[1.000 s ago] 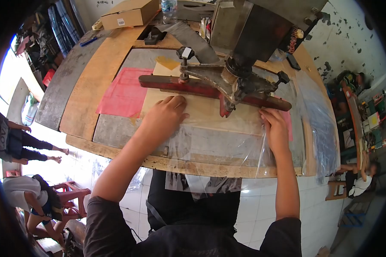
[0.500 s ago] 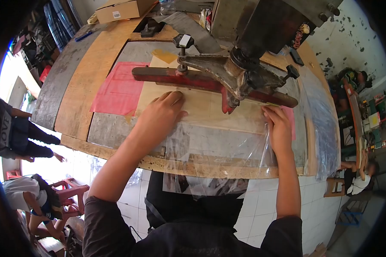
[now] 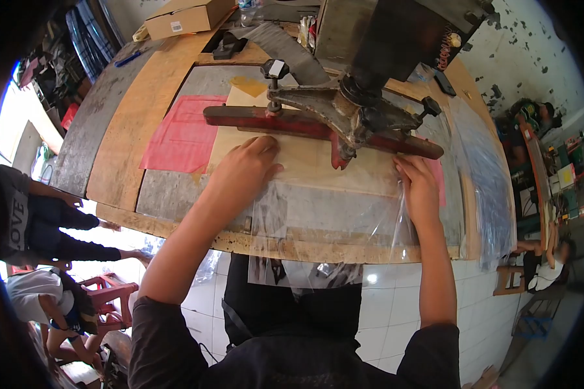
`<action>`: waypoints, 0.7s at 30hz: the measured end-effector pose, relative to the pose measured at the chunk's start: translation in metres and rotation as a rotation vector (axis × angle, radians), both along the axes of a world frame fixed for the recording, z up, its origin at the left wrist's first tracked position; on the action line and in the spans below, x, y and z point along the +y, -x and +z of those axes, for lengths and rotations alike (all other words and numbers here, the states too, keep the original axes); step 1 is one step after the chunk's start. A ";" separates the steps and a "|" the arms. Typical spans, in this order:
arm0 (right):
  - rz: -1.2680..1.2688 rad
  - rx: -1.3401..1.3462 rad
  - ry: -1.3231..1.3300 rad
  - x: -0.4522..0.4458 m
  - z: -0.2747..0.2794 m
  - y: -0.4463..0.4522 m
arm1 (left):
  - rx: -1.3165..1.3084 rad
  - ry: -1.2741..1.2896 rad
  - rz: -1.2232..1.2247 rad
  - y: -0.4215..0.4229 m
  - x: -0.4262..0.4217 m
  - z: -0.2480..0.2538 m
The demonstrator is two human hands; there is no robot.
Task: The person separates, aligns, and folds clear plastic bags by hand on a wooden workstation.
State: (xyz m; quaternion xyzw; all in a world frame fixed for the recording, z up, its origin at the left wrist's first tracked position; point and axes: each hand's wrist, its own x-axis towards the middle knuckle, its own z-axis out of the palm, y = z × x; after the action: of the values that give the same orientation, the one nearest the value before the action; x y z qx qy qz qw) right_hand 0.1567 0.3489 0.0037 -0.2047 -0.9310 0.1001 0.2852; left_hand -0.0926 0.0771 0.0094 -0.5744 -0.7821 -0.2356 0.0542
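Clear film (image 3: 331, 217) overhangs the table's (image 3: 156, 223) near edge, on the bar's (image 3: 240, 117) near side; left hand (image 3: 245, 167) palm-down at left, thumb apart from fingers; right hand (image 3: 420, 186) at film's right edge, cannot tell if pinching.

A clear plastic sheet (image 3: 331, 223), glossy and lightly creased, spreads between my left hand (image 3: 245, 165) and my right hand (image 3: 418, 185) on the worktable (image 3: 169, 227), its near end draping over the front edge, where dark streaks show through. Bright folds run down from my right fingertips. A smooth cream sheet (image 3: 311, 152) lies flat at the plastic's far end, passing below a red-sided bar (image 3: 240, 118); whether they touch is unclear.
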 end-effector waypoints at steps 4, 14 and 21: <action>0.026 0.032 -0.012 0.000 0.003 0.000 | -0.002 0.002 0.009 0.003 -0.001 0.000; 0.061 -0.040 0.106 -0.008 0.008 -0.030 | -0.191 0.005 0.040 -0.016 -0.031 0.003; -0.074 0.083 0.289 -0.051 -0.001 -0.078 | -0.168 -0.195 0.124 -0.058 -0.061 -0.005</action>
State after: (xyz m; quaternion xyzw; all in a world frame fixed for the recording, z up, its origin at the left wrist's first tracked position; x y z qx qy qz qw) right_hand 0.2344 0.2982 0.0027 -0.2735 -0.8860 0.2310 0.2945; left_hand -0.0350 0.0156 0.0044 -0.4954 -0.7911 -0.3540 0.0583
